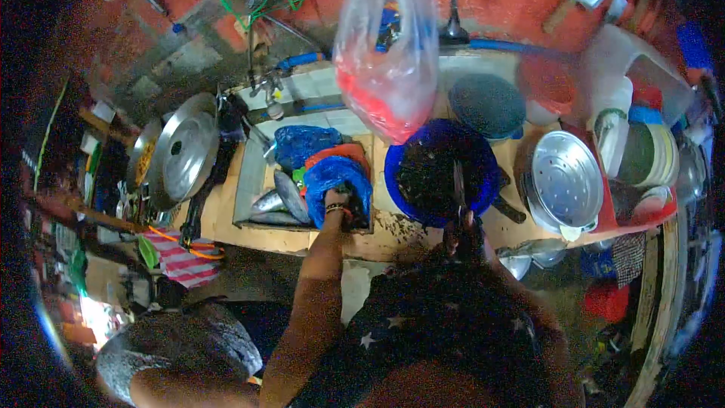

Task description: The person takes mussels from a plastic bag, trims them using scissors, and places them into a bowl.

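Note:
My left hand [337, 198], with a dark bracelet at the wrist, reaches into the mouth of a blue plastic bag [319, 174] in the sink. Its fingers are hidden in the bag's dark opening. Beside that bag lie whole silvery fish [288, 195], an orange-red bag [341, 153] and another blue bag [300, 143]. My right hand [464, 228] is closed around the dark handle of what looks like a knife [458, 181]. Its narrow blade points away from me, over a blue basin [394, 180] holding dark contents that I cannot make out.
A clear plastic bag [389, 75] with something red inside hangs above the counter. Right of the basin stand a perforated metal pot [566, 179] and a red tray [642, 217] with containers. Dark bits [400, 228] litter the counter's front. A tap [268, 93] juts over the sink.

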`<state>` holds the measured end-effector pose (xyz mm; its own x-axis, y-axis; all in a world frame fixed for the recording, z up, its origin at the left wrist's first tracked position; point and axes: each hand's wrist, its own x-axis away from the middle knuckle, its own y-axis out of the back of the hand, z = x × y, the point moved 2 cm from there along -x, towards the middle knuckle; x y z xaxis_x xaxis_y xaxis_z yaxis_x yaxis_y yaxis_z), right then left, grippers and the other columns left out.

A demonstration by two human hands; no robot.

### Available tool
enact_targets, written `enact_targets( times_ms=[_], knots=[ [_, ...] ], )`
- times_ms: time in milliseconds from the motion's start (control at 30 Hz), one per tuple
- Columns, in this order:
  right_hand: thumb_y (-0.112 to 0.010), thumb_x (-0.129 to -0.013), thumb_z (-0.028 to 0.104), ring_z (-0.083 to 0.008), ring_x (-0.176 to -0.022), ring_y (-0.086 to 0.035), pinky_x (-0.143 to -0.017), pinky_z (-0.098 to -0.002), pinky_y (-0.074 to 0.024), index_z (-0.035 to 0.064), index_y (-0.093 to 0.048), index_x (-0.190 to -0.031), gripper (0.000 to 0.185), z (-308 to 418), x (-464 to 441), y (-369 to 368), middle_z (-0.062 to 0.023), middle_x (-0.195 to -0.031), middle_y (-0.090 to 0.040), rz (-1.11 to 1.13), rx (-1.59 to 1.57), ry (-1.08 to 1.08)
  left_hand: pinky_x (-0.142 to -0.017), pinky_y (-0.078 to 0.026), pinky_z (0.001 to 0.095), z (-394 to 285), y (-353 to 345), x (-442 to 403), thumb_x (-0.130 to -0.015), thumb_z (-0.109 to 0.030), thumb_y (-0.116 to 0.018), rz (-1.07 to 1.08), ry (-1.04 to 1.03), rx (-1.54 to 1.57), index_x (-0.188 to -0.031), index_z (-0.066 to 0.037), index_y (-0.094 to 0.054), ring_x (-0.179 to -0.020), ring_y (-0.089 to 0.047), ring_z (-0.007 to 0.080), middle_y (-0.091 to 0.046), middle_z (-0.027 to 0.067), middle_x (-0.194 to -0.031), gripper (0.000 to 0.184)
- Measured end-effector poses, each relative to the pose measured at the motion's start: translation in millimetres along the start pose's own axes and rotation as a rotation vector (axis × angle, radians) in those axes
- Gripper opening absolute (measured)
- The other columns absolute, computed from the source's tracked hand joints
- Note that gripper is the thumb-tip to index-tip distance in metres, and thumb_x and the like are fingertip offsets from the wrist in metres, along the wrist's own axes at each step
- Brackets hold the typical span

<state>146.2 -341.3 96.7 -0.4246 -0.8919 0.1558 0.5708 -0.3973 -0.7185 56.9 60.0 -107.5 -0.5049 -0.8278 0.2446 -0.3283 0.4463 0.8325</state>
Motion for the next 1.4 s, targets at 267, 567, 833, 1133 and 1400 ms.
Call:
enact_targets(
  times_ms=[267,567,833,1133,1400],
  knots=[
    [-0.031,-0.082,0.057,-0.0157,-0.049,-0.044,-0.046,-0.0272,-0.0351,0.0054,-0.049,-0.079,0.055,0,5,3,-0.0044,-0.058,-0.047,-0.059,0.150,-0.034,-0.062,-0.047,0.0357,30,41,-7,-0.059,-0.016,-0.066,0.006,0.058,0.544,-0.082,-0.003,-0.061,-0.067,-0.059,0.0250,-0.062,0.0108,-0.077,0.027],
    [-0.032,-0.080,0.059,-0.0141,-0.048,-0.043,-0.048,-0.0251,-0.0353,0.0060,-0.050,-0.075,0.056,-48,-9,74,-0.0027,-0.056,-0.045,-0.081,-0.597,-0.193,-0.034,-0.042,0.0328,-19,127,74,-0.064,-0.010,-0.061,0.434,0.257,0.531,-0.077,-0.002,-0.057,-0.046,-0.055,0.0236,-0.058,0.0118,-0.066,0.017],
    [-0.034,-0.081,0.058,-0.0148,-0.045,-0.043,-0.043,-0.0256,-0.0356,0.0073,-0.049,-0.081,0.053,32,11,-13,-0.0023,-0.055,-0.045,-0.193,0.009,-0.039,-0.051,-0.045,0.0278,22,150,94,-0.079,-0.017,-0.048,0.823,0.248,0.644,-0.083,0.001,-0.054,-0.056,-0.054,0.0175,-0.056,0.0083,-0.068,0.020],
    [-0.035,-0.080,0.058,-0.0156,-0.049,-0.047,-0.046,-0.0261,-0.0391,0.0061,-0.051,-0.085,0.055,83,12,-72,-0.0030,-0.055,-0.047,-0.399,-0.068,-0.168,-0.042,-0.043,0.0288,-137,206,159,-0.069,-0.006,-0.059,0.610,0.185,0.941,-0.096,-0.009,-0.049,-0.052,-0.053,0.0200,-0.053,0.0072,-0.069,0.028],
    [-0.035,-0.082,0.055,-0.0163,-0.050,-0.049,-0.047,-0.0269,-0.0396,0.0047,-0.051,-0.085,0.053,24,12,11,-0.0041,-0.058,-0.048,-0.223,-0.160,-0.130,-0.054,-0.048,0.0283,-275,137,157,-0.072,-0.020,-0.064,0.755,-0.340,0.488,-0.108,-0.009,-0.050,-0.063,-0.056,0.0148,-0.057,0.0051,-0.084,0.041]
  ],
)
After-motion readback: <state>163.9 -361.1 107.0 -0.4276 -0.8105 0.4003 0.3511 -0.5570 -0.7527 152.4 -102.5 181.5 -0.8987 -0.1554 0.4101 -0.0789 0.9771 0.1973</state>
